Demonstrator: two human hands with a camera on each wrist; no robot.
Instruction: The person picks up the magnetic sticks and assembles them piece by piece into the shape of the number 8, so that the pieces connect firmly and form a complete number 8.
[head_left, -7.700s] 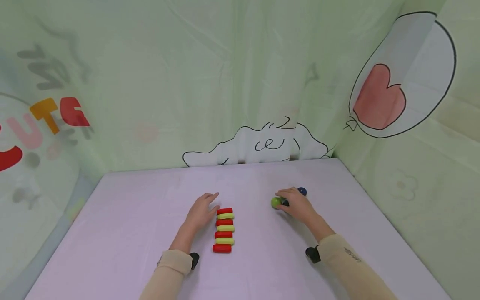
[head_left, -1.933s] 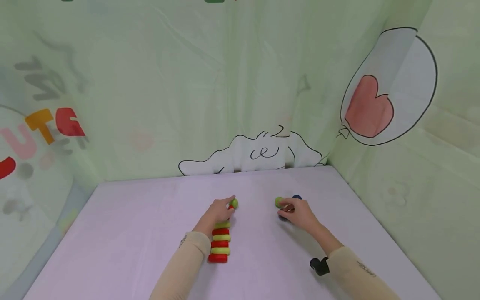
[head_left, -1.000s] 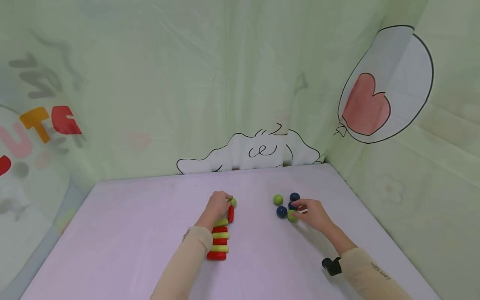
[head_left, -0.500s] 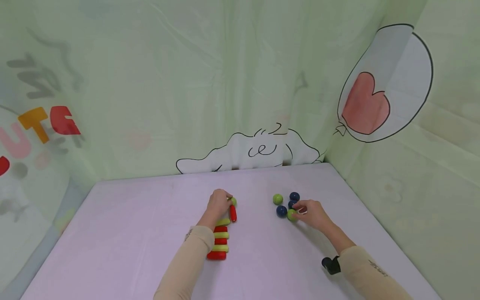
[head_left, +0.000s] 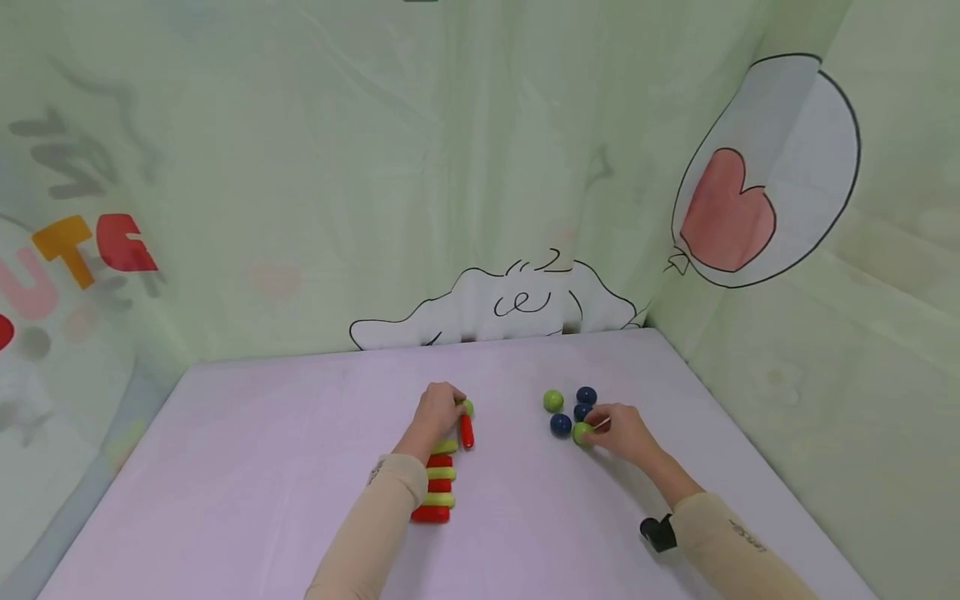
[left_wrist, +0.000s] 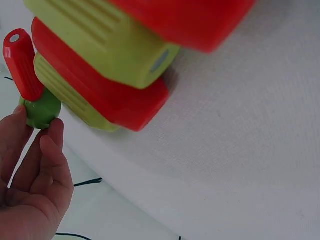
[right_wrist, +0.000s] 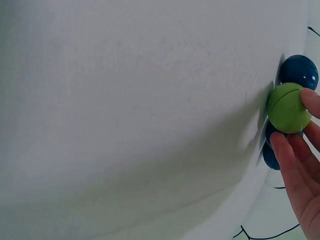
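Table point(head_left: 262, 467) is pale lilac, and light green curtain point(head_left: 300, 183) with printed balloon point(head_left: 772, 167) hangs around. Near the middle, left hand point(head_left: 437, 410) pinches a glossy green ball point(left_wrist: 44, 110), which touches the end of a ridged red rod point(head_left: 467, 432), beside a striped row of rods point(head_left: 441, 474). Right hand point(head_left: 624, 433) holds between thumb and fingers a seamed second ball point(right_wrist: 287, 107), also green, near dark blue balls point(head_left: 560, 426).

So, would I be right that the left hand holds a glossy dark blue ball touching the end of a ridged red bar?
Not quite: the left wrist view shows the left hand holding a glossy green ball, not dark blue; the rest is right.
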